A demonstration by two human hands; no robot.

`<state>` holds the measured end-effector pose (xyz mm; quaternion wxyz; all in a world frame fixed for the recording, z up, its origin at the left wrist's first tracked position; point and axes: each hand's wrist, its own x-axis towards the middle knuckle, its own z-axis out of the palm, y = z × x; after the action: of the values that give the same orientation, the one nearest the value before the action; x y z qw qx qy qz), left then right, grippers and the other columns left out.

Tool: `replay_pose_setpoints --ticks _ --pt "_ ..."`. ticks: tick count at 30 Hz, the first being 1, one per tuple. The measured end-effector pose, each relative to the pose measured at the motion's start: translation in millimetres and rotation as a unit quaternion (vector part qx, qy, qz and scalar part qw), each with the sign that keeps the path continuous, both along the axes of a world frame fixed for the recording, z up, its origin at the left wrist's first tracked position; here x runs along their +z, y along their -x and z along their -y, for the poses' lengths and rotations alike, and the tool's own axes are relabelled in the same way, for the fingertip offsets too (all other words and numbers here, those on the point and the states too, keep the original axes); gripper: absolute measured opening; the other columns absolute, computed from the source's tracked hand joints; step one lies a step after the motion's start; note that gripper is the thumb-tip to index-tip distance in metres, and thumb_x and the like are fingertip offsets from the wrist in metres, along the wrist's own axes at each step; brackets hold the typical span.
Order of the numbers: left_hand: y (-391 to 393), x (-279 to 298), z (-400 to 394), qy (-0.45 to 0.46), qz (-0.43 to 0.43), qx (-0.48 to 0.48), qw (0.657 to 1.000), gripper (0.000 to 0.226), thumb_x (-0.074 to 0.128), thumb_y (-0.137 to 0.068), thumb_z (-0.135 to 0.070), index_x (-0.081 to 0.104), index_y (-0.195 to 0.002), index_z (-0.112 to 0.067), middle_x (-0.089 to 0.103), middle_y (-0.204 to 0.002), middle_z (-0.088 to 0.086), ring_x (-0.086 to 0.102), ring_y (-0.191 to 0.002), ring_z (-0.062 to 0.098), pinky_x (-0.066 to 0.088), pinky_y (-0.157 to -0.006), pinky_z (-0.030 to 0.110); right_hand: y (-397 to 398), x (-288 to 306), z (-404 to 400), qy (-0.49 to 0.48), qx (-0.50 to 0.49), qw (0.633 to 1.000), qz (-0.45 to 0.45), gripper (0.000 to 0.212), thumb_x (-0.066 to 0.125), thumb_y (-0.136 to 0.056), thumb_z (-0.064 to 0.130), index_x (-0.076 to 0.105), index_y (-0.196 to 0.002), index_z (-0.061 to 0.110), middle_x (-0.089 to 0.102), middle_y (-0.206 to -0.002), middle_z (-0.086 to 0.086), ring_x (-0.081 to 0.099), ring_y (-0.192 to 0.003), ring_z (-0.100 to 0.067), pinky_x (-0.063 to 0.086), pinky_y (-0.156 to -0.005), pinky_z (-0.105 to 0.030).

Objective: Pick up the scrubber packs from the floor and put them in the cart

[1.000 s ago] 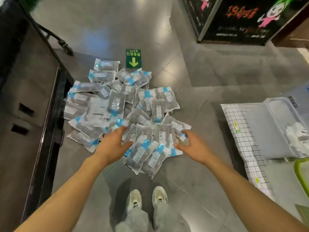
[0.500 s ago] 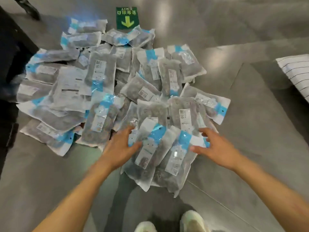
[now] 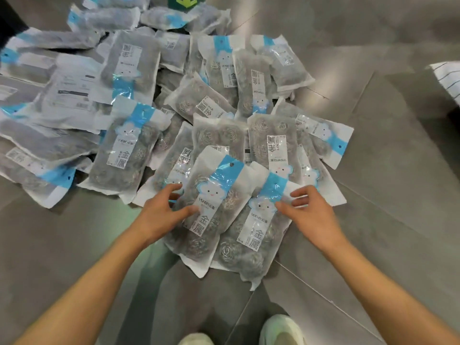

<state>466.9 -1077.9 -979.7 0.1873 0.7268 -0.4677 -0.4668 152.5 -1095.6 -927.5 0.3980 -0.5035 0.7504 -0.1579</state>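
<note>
At frame centre, two packs point(image 3: 216, 210) (nearest of the heap) lie on the floor point(image 3: 373, 195) between spread hands: left hand point(image 3: 159, 215) fingers touch one edge, right hand point(image 3: 311, 215) the other, neither closed.

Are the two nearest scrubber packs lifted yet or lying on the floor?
Lying on the floor. Both packs rest flat; left hand and right hand only touch their edges.

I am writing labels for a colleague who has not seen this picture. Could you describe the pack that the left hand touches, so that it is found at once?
Start from the pile of scrubber packs on the grey floor and go to its near edge, just above the shoes. The left hand rests on the left pack of the two nearest. It alone overlaps the right pack, with its blue band pointing up and right.
</note>
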Motion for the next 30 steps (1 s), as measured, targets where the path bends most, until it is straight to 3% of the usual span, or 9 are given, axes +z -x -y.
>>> replay_pose_setpoints --ticks 3,6,8,12,13,17,21,27,30 --pt "0 -9 -1 -0.014 -0.015 0.009 1.000 0.116 0.086 -0.041 -0.079 0.056 -0.140 -0.026 0.066 -0.126 0.000 0.065 -0.113 0.021 0.054 -0.099 0.038 3 -23 -22 -0.044 -0.089 0.994 0.055 0.051 0.085 -0.083 0.036 0.052 -0.116 0.015 0.068 -0.108 -0.005 0.065 -0.090 -0.012 0.051 -0.076 -0.030" --pt "-4 -16 4 -0.034 -0.027 0.010 0.999 0.127 0.081 -0.027 -0.087 0.057 -0.137 -0.028 0.065 -0.124 -0.003 0.064 -0.113 0.020 0.051 -0.105 0.043 1 -49 -41 -0.091 -0.162 0.964 0.188 0.042 0.084 -0.086 0.023 0.057 -0.115 0.009 0.076 -0.104 -0.008 0.074 -0.088 -0.015 0.055 -0.070 -0.028" --pt "-6 -20 7 -0.041 -0.033 0.016 0.998 0.121 0.083 -0.028 -0.084 0.058 -0.133 -0.029 0.065 -0.124 -0.005 0.064 -0.112 0.019 0.051 -0.105 0.043 -7 -58 -44 -0.126 -0.179 0.929 0.298 0.031 0.078 -0.090 0.013 0.066 -0.118 0.005 0.081 -0.100 -0.009 0.078 -0.086 -0.018 0.061 -0.067 -0.028" --pt "4 -23 7 -0.045 -0.024 0.026 0.998 0.084 0.096 -0.057 -0.050 0.055 -0.124 -0.021 0.061 -0.125 0.001 0.060 -0.113 0.021 0.049 -0.098 0.038 -25 -75 -44 -0.155 -0.213 0.873 0.409 0.054 0.082 -0.079 0.011 0.064 -0.129 0.007 0.077 -0.117 -0.013 0.075 -0.108 -0.030 0.057 -0.099 -0.049" --pt "5 -23 6 -0.050 -0.024 0.032 0.998 0.080 0.096 -0.057 -0.050 0.054 -0.119 -0.021 0.062 -0.121 0.001 0.061 -0.109 0.020 0.049 -0.094 0.037 -29 -78 -43 -0.162 -0.225 0.864 0.420 0.056 0.083 -0.076 0.011 0.065 -0.128 0.006 0.077 -0.116 -0.015 0.075 -0.108 -0.031 0.056 -0.101 -0.051" --pt "-4 -26 1 -0.064 -0.057 0.048 0.995 0.100 0.090 -0.026 -0.077 0.054 -0.104 -0.024 0.069 -0.102 -0.002 0.067 -0.092 0.016 0.053 -0.079 0.035 -33 -89 -39 -0.183 -0.246 0.850 0.428 0.042 0.078 -0.082 0.002 0.069 -0.122 0.001 0.078 -0.112 -0.018 0.076 -0.102 -0.031 0.060 -0.092 -0.046" --pt "-7 -21 -6 -0.074 -0.088 0.036 0.993 0.062 0.094 -0.062 -0.044 0.059 -0.106 -0.017 0.078 -0.096 0.002 0.074 -0.082 0.014 0.053 -0.070 0.027 -34 -89 -35 -0.166 -0.232 0.863 0.418 0.036 0.077 -0.085 0.001 0.070 -0.120 0.004 0.079 -0.111 -0.015 0.077 -0.102 -0.031 0.059 -0.094 -0.046" --pt "-1 -11 -15 -0.132 -0.210 -0.002 0.969 0.049 0.088 -0.071 -0.022 0.072 -0.117 -0.010 0.080 -0.105 0.003 0.077 -0.098 0.020 0.058 -0.091 0.035 -35 -77 -31 -0.141 -0.203 0.876 0.415 0.036 0.077 -0.085 0.000 0.070 -0.120 0.005 0.079 -0.110 -0.014 0.077 -0.101 -0.031 0.062 -0.089 -0.046" --pt "12 -12 -21 -0.121 -0.250 0.052 0.959 0.048 0.087 -0.068 -0.013 0.071 -0.113 -0.005 0.080 -0.104 0.009 0.077 -0.097 0.027 0.062 -0.080 0.032 -34 -67 -29 -0.126 -0.193 0.879 0.418 0.036 0.077 -0.086 -0.001 0.069 -0.120 0.004 0.079 -0.110 -0.015 0.077 -0.101 -0.032 0.060 -0.092 -0.049"
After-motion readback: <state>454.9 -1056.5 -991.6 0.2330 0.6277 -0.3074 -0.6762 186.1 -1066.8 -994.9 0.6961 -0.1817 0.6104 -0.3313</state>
